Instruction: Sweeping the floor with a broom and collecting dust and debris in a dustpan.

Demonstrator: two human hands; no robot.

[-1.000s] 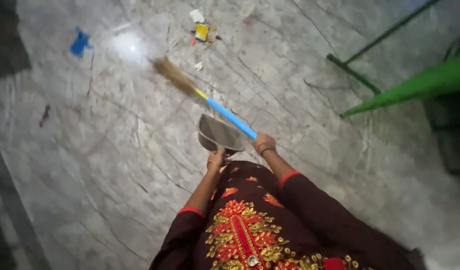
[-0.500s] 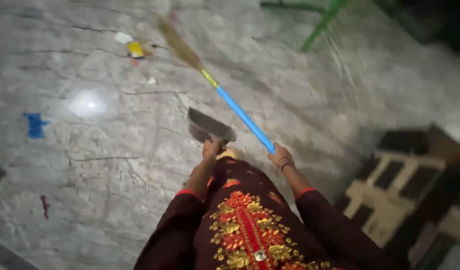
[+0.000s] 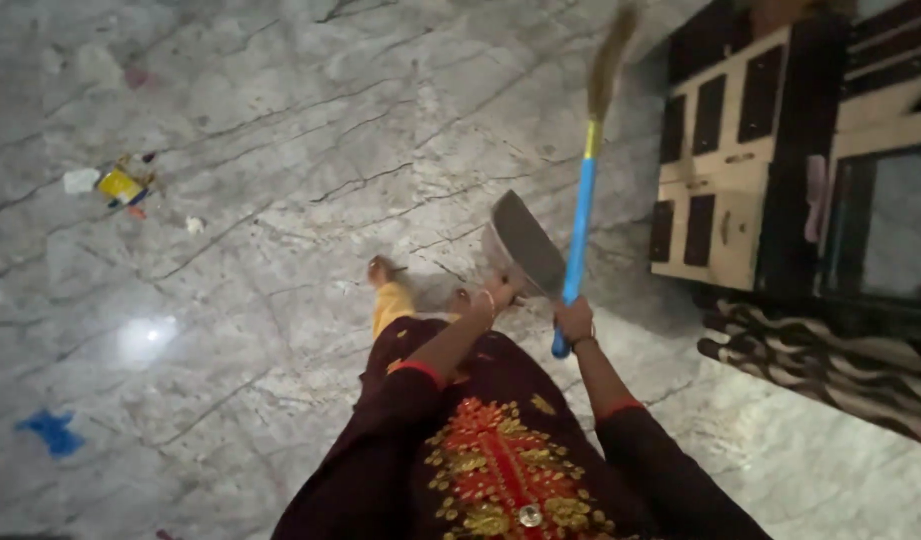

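Marble floor (image 3: 281, 150), yellow wrapper (image 3: 119, 185) far left

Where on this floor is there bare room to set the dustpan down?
Bare marble floor lies between the litter pile and the wooden cabinet. It is crowded at right: cabinet and striped mat. Left hand holds the dustpan, right hand the broom.

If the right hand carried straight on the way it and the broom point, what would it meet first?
Probably the cream-and-dark wooden cabinet: the right hand aims the broom up toward it, bristles near its edge. Depth is unclear.
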